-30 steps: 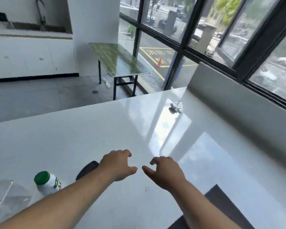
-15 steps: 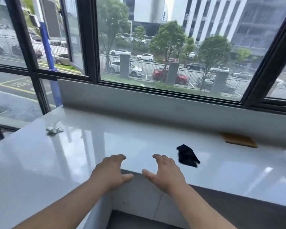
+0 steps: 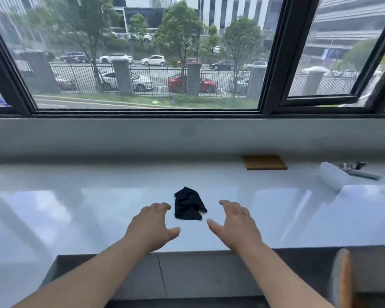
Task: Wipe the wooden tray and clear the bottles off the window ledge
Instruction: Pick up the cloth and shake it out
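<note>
Both hands hover over the white bench (image 3: 53, 218), fingers spread and empty: the left hand (image 3: 152, 225) and right hand (image 3: 236, 223) flank a crumpled black cloth (image 3: 188, 204). The step looks like fetching the cloth; next comes pinching it up. Farther back, the wooden tray (image 3: 264, 162) lies against the ledge wall. No bottles show.

left hand (image 3: 152, 227) – we hold it palm down, fingers spread and curled, empty | right hand (image 3: 236, 225) – same pose, thumb pointing inward, empty | both our forearms bare, reaching forward, hands apart
</note>
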Motion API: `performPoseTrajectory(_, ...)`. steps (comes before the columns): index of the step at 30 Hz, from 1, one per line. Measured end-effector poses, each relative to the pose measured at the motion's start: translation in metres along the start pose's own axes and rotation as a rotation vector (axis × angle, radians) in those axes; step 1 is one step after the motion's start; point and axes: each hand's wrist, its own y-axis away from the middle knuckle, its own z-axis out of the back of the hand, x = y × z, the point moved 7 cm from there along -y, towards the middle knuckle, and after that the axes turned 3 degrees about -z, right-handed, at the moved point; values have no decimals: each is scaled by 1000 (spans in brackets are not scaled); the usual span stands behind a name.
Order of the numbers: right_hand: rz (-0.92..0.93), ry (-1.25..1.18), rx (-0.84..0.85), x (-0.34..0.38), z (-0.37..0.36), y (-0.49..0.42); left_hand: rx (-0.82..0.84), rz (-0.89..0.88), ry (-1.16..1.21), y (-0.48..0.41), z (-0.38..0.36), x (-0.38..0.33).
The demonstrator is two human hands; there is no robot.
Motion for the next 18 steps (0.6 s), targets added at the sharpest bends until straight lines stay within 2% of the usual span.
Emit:
performPoseTrajectory(8,-16,-8,116,-7,-51,-72,88,27,-34,-86,-34,13)
performPoseTrajectory(13,-65,58,115,-2,-71,-141,93,4,13,-177,-39,38)
performPoseTrajectory(18,-162,110,158,3,-90,-206,219,-18,60,-260,-69,57)
